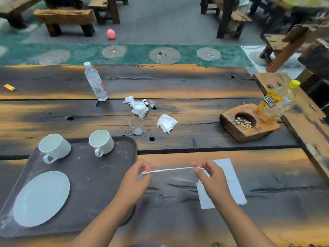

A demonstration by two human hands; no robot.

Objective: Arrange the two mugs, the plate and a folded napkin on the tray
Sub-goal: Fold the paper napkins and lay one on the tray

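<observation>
A dark brown tray [99,177] lies on the wooden table at the lower left. Two white mugs stand at its far edge, the left mug [54,146] and the right mug [101,142], handles toward me. A white plate [41,198] rests on the tray's near left. Just right of the tray, my left hand [138,177] and my right hand [207,172] each pinch one end of a white napkin [171,170], held flat and seen edge-on a little above the table. A second white napkin [229,182] lies flat on the table under my right hand.
Beyond the tray stand a clear plastic cup [136,125], crumpled tissues [138,106] [166,123] and a water bottle [96,82]. A wooden ashtray block [247,122] with a yellow drink bottle [276,102] sits at right. A yellow lighter [9,87] lies far left.
</observation>
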